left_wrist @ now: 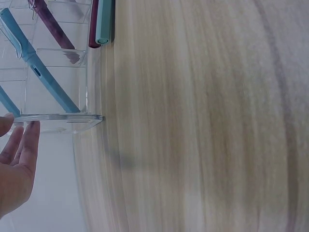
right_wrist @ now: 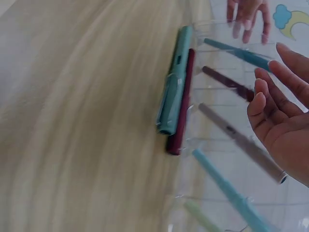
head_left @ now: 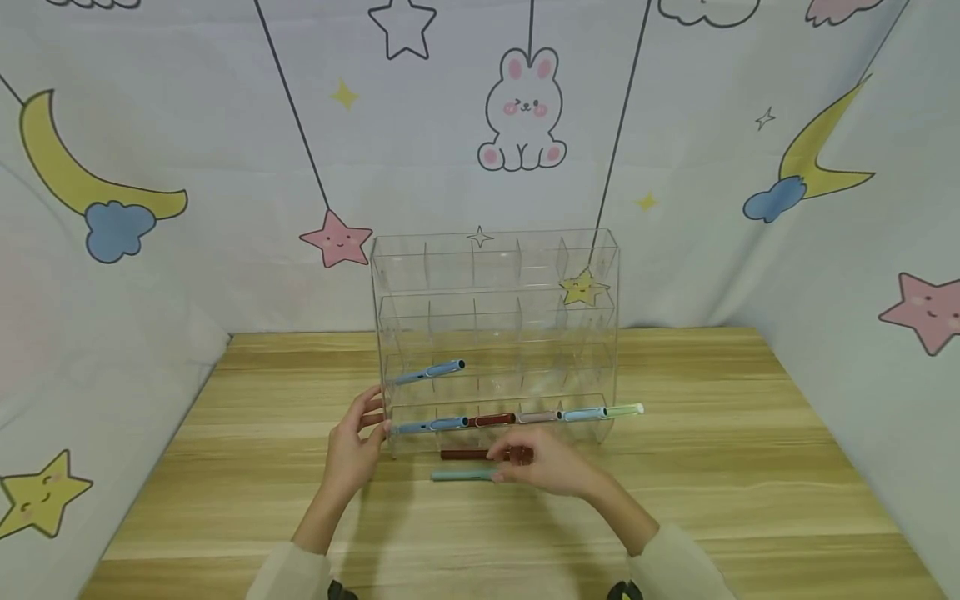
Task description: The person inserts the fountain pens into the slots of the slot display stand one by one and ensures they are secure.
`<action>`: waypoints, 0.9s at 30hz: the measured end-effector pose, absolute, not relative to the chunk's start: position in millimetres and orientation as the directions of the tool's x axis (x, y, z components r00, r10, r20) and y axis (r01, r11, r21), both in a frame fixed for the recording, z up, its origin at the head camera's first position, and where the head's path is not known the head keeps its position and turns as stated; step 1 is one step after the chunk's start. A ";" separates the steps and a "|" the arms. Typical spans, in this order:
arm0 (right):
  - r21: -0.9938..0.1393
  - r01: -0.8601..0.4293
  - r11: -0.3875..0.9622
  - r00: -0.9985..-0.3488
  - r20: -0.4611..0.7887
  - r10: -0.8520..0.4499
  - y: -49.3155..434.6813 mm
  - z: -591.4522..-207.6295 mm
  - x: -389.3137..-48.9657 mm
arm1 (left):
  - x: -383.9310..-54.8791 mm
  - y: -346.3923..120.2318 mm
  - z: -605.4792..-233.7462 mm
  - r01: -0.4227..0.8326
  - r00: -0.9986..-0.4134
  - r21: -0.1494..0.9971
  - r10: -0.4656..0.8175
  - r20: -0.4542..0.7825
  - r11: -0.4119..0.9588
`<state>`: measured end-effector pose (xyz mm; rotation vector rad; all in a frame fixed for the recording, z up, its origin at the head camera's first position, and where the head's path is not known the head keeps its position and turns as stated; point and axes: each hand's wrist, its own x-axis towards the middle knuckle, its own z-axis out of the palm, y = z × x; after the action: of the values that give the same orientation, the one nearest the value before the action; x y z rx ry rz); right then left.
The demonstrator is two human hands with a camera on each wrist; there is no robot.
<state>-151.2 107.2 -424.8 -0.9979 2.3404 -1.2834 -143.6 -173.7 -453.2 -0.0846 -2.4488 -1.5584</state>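
Note:
A clear acrylic pen rack (head_left: 495, 333) stands on the table. My left hand (head_left: 356, 446) rests against its left side, fingertips at the side panel (left_wrist: 58, 117) and thumb by the front edge. My right hand (right_wrist: 285, 116) hovers before the lowest tier, fingers loosely bent, holding nothing. Under it lie a green pen (right_wrist: 174, 82) and a dark red pen (head_left: 461, 455), side by side on the table along the rack's front. The lowest tier holds a blue pen (left_wrist: 46, 77), a maroon pen (head_left: 491, 420), a grey-brown pen (right_wrist: 241, 140), a light blue pen (head_left: 583, 414) and a pale green pen (head_left: 624, 410).
One more blue pen (head_left: 429, 372) leans in the left compartment of the tier above. The wood-grain table (head_left: 712, 450) spreads around the rack. A white curtain (head_left: 465, 100) with cartoon prints hangs behind it and along both sides.

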 end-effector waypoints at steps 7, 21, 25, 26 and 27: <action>-0.782 -0.445 0.437 -0.776 0.093 -0.624 121.6 -457.3 -146.9 | -144.2 -174.1 -454.7 0.194 -0.966 0.880 -0.071 0.247 0.434; -0.729 -0.417 0.542 -0.861 0.127 -0.492 129.8 -496.1 -138.3 | -143.9 -174.6 -454.6 0.161 -0.974 0.886 -0.072 0.213 0.435; -0.725 -0.431 0.537 -0.860 0.151 -0.487 130.0 -499.8 -138.0 | -144.1 -174.2 -454.4 0.155 -0.975 0.889 -0.078 0.208 0.432; -0.726 -0.433 0.535 -0.859 0.152 -0.489 130.4 -500.2 -137.8 | -144.1 -174.2 -454.4 0.151 -0.976 0.891 -0.079 0.203 0.429; -0.727 -0.437 0.529 -0.855 0.154 -0.495 130.8 -500.3 -137.7 | -144.0 -174.2 -454.4 0.150 -0.976 0.891 -0.080 0.203 0.429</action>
<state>-137.7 130.8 -500.3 -0.8191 2.6843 -1.2456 -144.0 -174.2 -454.4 -0.0616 -2.4672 -1.5721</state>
